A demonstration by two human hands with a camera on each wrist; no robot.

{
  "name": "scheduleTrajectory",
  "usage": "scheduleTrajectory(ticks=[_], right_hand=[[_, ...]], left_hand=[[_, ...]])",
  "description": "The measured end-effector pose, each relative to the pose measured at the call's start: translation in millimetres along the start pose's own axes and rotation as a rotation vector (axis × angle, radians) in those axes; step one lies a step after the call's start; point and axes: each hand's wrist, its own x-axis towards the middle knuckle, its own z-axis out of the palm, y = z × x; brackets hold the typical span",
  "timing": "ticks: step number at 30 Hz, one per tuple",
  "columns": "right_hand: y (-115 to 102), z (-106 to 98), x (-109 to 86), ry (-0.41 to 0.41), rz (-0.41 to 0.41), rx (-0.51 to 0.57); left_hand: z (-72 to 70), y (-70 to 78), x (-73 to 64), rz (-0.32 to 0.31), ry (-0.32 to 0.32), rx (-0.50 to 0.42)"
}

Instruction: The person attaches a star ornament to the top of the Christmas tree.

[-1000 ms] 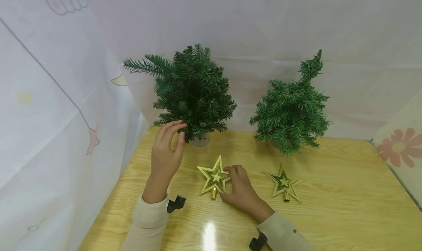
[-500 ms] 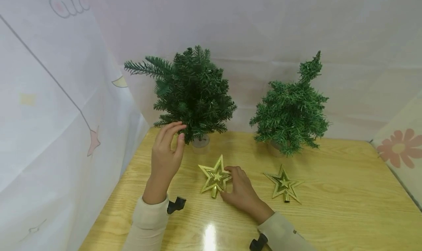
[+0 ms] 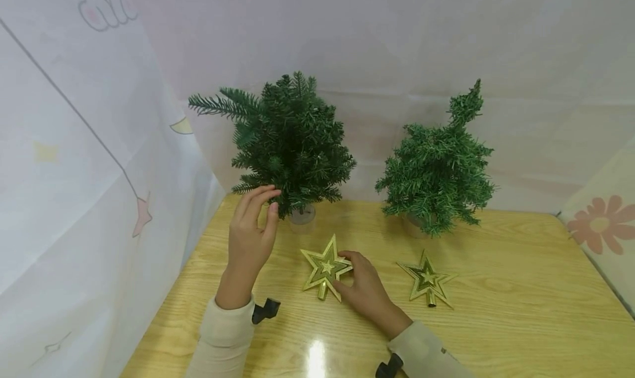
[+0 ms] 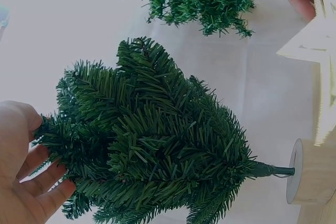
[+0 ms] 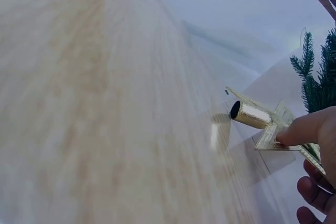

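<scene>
In the head view, my left hand (image 3: 252,223), thumb and fingers spread in a loose curve, is in front of the fuller dark green artificial Christmas tree (image 3: 297,141). The left wrist view puts the fingers (image 4: 56,195) by the tree's top branches; whether they touch is unclear. My right hand (image 3: 366,287) pinches a gold star tree topper (image 3: 316,279) by its right side. In the right wrist view, the thumb (image 5: 307,129) presses on the topper beside its hollow tube (image 5: 252,115), which appears just off the table.
A second, smaller Christmas tree (image 3: 441,174) stands at the back right. Another gold star (image 3: 421,279) lies in front of it on the wooden table (image 3: 521,279). Printed cloth (image 3: 377,42) hangs behind and at the sides. Each wrist wears a black camera (image 3: 266,310).
The topper in my right hand has shifted slightly right, and the thumb now lies further over its lower edge. My left hand has hardly moved.
</scene>
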Motion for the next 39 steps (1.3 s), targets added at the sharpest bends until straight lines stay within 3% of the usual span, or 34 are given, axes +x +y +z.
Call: scheduleTrajectory(ticks=[8, 21, 39], right_hand=[[0.3, -1.3, -0.6, 0.013, 0.001, 0.109], [-2.4, -3.0, -1.7, 0.136, -0.118, 0.218], [-3.2, -3.5, -0.2, 0.185, -0.231, 0.206]], left_hand=[[0.2, -0.1, 0.0, 0.004, 0.001, -0.005], [0.7, -1.4, -0.4, 0.004, -0.002, -0.008], [0.3, -1.7, -0.6, 0.007, -0.002, -0.003]])
